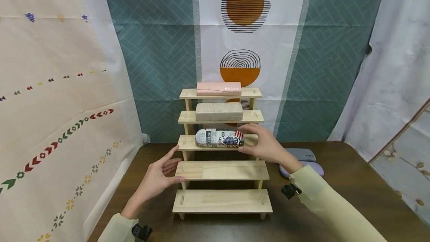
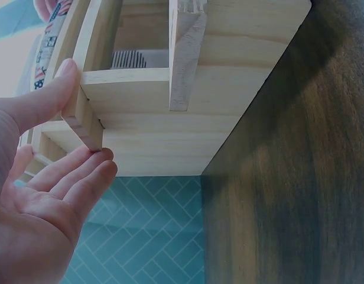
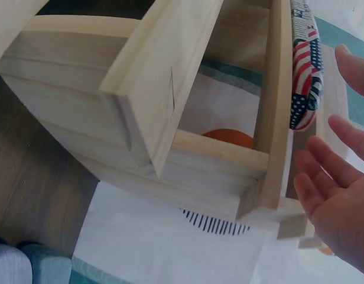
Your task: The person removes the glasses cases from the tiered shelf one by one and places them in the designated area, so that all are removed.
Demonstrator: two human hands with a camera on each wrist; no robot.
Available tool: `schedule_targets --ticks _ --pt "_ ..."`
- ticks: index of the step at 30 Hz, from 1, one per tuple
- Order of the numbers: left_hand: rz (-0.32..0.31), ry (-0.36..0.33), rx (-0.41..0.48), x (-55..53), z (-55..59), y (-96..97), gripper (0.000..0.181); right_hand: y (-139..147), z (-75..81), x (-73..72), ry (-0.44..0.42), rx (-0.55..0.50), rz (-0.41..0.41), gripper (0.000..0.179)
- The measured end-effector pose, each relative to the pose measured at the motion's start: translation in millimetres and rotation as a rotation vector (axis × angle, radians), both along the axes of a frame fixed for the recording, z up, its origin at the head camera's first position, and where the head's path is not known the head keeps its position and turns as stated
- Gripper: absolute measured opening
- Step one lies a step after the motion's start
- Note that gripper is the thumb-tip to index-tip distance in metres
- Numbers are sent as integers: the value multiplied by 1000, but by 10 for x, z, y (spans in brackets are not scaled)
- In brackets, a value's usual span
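A five-step wooden display stand (image 1: 221, 170) rises on the table. On its middle step lies a rounded glasses case (image 1: 219, 138) with newspaper print and a flag pattern. My right hand (image 1: 263, 143) is at the case's right end, thumb and fingers spread; in the right wrist view, a gap shows between the fingers and the case (image 3: 306, 77). My left hand (image 1: 156, 176) holds the left end of the second step from the bottom. In the left wrist view, its thumb and fingertips lie on opposite sides of that board (image 2: 84, 118).
A beige case (image 1: 219, 111) lies on the fourth step and a pink case (image 1: 218, 88) on the top step. Right of the stand, a grey case (image 1: 300, 154) and a purple case (image 1: 312, 168) lie on the dark table (image 1: 339, 197). Patterned cloth (image 1: 161, 66) hangs behind.
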State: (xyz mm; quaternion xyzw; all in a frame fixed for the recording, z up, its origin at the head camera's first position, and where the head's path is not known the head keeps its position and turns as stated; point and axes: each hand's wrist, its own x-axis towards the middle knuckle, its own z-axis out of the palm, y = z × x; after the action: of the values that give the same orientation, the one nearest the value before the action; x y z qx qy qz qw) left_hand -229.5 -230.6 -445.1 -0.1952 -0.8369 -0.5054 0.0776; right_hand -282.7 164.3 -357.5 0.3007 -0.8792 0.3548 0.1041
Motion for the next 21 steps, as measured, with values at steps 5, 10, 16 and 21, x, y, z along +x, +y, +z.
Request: schedule_targets --ticks 5,10,16,21 --pt "4 -3 2 7 -7 1 105 -101 -25 -79 -6 3 9 65" --pt "1 -4 6 6 -9 1 105 -177 -36 -124 -39 -10 12 66" --pt "3 -5 -1 3 -9 -1 105 -235 -39 -152 -43 -18 26 68" --pt "4 -7 -2 2 -7 -3 106 -270 -44 -180 -42 -12 29 70"
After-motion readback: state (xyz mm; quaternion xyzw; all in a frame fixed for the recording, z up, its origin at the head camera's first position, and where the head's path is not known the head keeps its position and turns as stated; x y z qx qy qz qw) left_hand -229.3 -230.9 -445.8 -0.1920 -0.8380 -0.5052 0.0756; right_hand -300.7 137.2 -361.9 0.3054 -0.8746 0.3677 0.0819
